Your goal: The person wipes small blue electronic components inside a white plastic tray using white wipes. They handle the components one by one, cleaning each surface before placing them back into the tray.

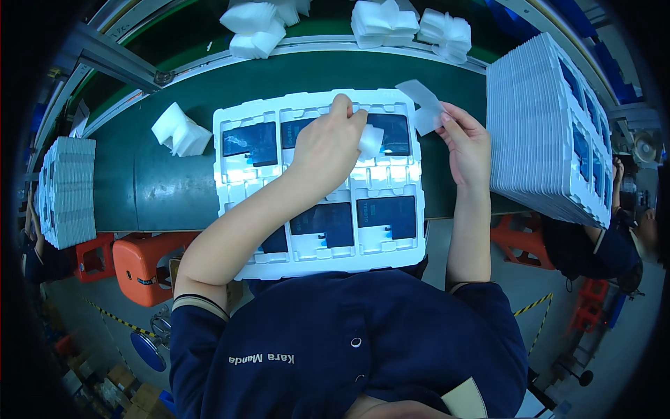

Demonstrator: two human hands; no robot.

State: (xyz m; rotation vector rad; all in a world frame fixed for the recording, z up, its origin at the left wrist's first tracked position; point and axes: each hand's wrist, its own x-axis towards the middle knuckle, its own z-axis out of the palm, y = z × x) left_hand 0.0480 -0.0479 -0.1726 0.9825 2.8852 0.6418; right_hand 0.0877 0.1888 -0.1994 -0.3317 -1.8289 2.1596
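A white moulded tray point(317, 269) lies in front of me, with flat dark L-shaped packs, such as this pack point(387, 216), in its compartments. My left hand point(328, 148) is over the tray's far row, fingers curled together. A small white foam sheet point(371, 142) sticks out beside its fingers, over the far right pack; the fingers seem closed on it, though the grip is partly hidden. Past the tray's right edge, my right hand point(465, 140) pinches thin translucent foam sheets point(424, 105) between thumb and fingers.
A folded foam bundle point(181, 131) lies left of the tray on the green table point(153, 181). More foam stacks point(384, 24) sit along the far ledge. Tall tray stacks stand at right point(534, 133) and left point(70, 188). Orange stools point(143, 269) and other people are beyond the table.
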